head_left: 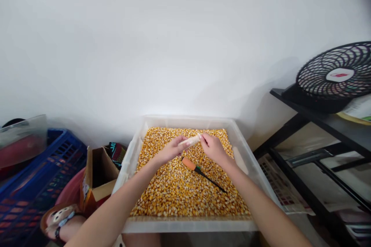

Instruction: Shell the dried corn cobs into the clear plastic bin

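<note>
My left hand (174, 148) is closed around a pale, mostly bare corn cob (190, 141), held tilted above the bin. At the cob's upper right end, the bent fingers of my right hand (212, 147) grip its tip. Loose yellow corn kernels (174, 189) fill much of a translucent plastic bin (191, 225) below both hands. A screwdriver with an orange handle (189, 163) and a black shaft lies on the kernels, just under my hands.
Left of the bin stand an open cardboard box (101, 171) and a blue plastic crate (37, 177). A black fan (337, 71) sits on a dark rack (315, 121) at right. Behind the bin rises a white wall (174, 46).
</note>
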Action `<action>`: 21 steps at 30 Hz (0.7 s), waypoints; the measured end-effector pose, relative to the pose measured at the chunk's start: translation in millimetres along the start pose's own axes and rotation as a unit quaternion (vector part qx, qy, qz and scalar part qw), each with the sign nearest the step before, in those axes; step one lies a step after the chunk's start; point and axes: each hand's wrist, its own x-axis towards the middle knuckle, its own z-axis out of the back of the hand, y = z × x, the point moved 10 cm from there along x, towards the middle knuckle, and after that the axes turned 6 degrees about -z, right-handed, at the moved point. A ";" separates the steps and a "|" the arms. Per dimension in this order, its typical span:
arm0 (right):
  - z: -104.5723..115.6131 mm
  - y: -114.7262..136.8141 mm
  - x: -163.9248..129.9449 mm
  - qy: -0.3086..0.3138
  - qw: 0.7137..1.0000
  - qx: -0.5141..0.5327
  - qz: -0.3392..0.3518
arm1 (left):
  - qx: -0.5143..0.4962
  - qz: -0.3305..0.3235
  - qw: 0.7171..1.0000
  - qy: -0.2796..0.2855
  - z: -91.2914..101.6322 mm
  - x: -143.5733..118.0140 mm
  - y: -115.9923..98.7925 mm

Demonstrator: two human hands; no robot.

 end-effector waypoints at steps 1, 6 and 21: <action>1.3 0.7 0.0 -0.003 1.000 -0.020 0.006 | 0.017 -0.009 1.000 -0.013 -0.5 0.4 -1.3; 4.1 2.5 -0.2 -0.022 1.000 -0.002 -0.002 | 0.087 -0.062 0.988 -0.109 1.7 0.3 -6.3; 23.4 2.8 2.3 -0.055 0.997 0.054 -0.016 | -0.148 -0.011 0.988 -0.050 0.2 -1.0 1.1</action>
